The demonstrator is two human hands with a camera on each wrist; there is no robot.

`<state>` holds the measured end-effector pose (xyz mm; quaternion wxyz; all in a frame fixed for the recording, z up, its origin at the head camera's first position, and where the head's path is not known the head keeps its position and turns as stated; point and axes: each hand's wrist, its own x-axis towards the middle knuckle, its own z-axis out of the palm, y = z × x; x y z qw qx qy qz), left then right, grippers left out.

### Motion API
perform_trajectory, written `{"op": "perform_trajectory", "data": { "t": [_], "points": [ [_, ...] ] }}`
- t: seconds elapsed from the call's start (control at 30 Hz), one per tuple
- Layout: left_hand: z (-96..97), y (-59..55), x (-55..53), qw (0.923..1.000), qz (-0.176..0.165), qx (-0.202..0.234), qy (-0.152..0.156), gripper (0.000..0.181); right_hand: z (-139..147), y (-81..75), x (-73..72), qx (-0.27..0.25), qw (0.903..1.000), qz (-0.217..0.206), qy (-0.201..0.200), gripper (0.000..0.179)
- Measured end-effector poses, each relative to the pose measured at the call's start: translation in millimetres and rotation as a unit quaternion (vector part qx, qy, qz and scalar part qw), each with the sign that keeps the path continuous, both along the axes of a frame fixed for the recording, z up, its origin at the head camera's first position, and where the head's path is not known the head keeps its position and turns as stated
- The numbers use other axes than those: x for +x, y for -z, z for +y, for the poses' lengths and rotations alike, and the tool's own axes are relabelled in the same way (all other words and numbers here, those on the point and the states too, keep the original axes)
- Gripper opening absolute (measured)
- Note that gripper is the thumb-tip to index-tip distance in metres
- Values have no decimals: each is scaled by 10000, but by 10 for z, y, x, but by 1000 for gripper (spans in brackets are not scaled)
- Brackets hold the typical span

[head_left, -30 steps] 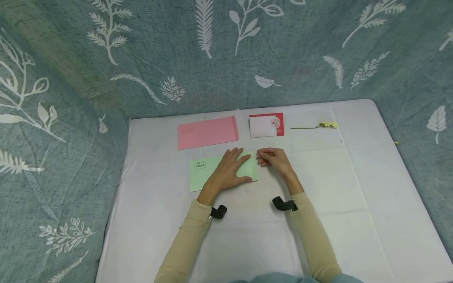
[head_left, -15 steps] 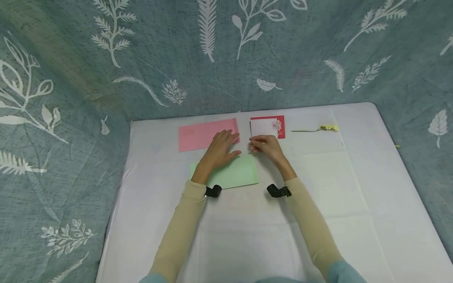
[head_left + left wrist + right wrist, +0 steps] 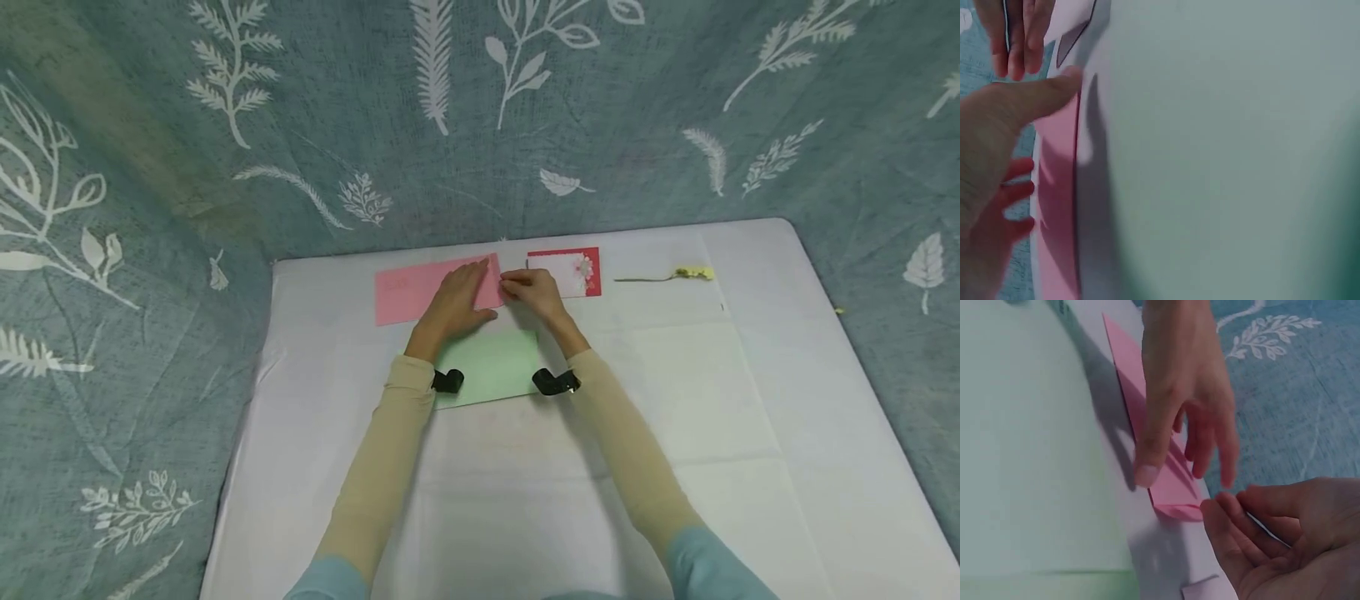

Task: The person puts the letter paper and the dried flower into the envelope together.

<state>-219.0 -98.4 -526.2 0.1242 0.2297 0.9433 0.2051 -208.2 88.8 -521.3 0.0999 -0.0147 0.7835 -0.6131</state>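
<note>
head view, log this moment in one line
left hand: over pink envelope | right hand: near its flap end | green envelope: flat on table

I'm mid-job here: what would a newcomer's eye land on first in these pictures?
Probably the pink envelope at the far side of the white table, with the left hand over it and the right hand by its right end. Next, the pale green envelope closer in, and the yellow flower right of the red-and-white card.

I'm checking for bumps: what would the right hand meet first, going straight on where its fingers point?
Probably the pink envelope, at its right end; depth is unclear, so perhaps the left hand.
</note>
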Motion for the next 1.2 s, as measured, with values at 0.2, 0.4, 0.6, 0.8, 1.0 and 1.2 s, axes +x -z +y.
{"op": "perform_trajectory", "data": {
  "t": [0.2, 0.4, 0.6, 0.8, 1.0, 1.2],
  "points": [
    [2, -30, -112, 9975, -549, -440, 51, 95, -114, -20, -88, 714, 9974, 69, -59, 31],
    [64, -35, -228, 9962, -686, -536, 88, 100, -109, -14, -137, 951, 9954, -137, 73, 33],
    [6, -74, -301, 9955, -725, -583, 200, 102, -95, 67, -162, 621, 9973, -397, 55, 33],
    [-56, -108, -314, 9945, -746, -673, 304, 99, -83, 137, -184, 13, 9975, -698, 57, 31],
    [-59, -110, -304, 9957, -669, -513, 374, 96, -129, 132, -203, -200, 9960, -873, 0, 31],
    [-71, -92, -306, 9965, -511, -535, 401, 93, -165, 94, -195, -448, 9924, -1133, 161, 32]
  ]
}}
